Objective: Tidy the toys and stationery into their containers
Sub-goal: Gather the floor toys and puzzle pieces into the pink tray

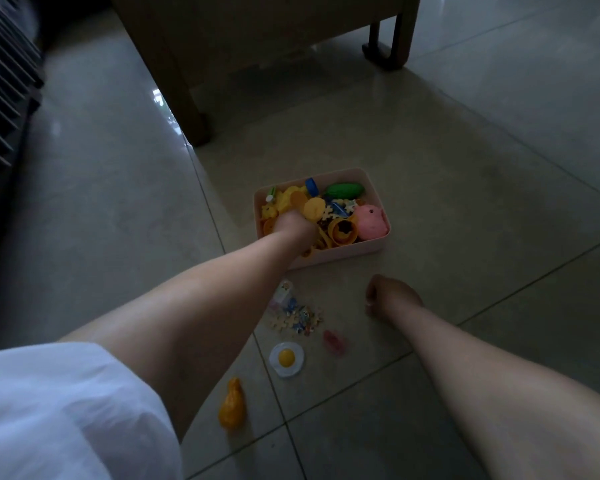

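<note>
A pink box [368, 250] stands on the tiled floor, filled with several toys: a green cucumber [345, 191], a pink round animal [371, 221], an orange cup [343, 232] and a blue ring [312, 185]. My left hand [293, 230] is down inside the box, fingers curled round a yellow toy [313, 209]. My right hand [392, 296] rests on the floor in front of the box, fingers curled under; nothing shows in it. Loose puzzle pieces [298, 317], a fried-egg toy [287, 358], a small pink toy [334, 342] and an orange drumstick toy [232, 405] lie on the floor between my arms.
A wooden furniture leg [194, 126] stands just behind and left of the box, with a second leg [385, 53] farther back. A dark ribbed object [0, 81] lines the left edge. My white garment [49, 410] fills the lower left.
</note>
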Demonstrator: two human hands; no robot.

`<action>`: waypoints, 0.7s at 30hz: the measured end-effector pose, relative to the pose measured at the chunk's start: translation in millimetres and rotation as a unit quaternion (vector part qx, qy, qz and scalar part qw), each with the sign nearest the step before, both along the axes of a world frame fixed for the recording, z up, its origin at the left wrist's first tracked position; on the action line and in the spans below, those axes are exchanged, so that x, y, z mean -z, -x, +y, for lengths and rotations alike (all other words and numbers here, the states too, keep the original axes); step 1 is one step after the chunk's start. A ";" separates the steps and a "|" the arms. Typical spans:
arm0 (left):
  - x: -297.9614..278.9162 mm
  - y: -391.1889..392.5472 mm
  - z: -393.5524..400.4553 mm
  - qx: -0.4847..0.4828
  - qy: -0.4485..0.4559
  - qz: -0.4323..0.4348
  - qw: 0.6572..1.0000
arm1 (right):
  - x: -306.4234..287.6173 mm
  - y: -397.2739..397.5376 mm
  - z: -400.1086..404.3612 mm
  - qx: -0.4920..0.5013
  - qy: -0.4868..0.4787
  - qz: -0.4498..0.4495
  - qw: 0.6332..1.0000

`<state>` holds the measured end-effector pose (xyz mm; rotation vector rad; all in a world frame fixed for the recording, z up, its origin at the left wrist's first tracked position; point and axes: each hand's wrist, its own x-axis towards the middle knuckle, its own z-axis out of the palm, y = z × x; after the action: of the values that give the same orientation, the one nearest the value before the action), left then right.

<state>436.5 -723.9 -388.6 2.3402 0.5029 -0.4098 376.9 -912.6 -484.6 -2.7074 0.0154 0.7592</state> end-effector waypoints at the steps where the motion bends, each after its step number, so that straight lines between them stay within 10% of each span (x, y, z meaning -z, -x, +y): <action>1: 2.4 -1.1 0.8 -0.013 0.005 0.005 1.000 | -0.6 -1.3 3.3 0.030 -0.036 0.018 0.999; 11: -0.3 -4.5 19.5 -0.135 0.026 -0.098 0.986 | -54.6 -43.9 57.0 0.233 -0.523 -0.083 0.816; 16: 5.4 11.5 32.9 -0.127 -0.054 -0.086 0.987 | -34.5 -26.6 57.7 0.155 -0.404 -0.085 0.897; 21: 24.2 44.9 44.0 -0.133 -0.175 -0.034 0.975 | -14.1 7.1 51.8 -0.093 -0.169 0.112 0.975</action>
<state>391.6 -679.9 -412.7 2.5615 0.9031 -0.1207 369.7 -860.8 -470.5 -2.3109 -0.2913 1.0175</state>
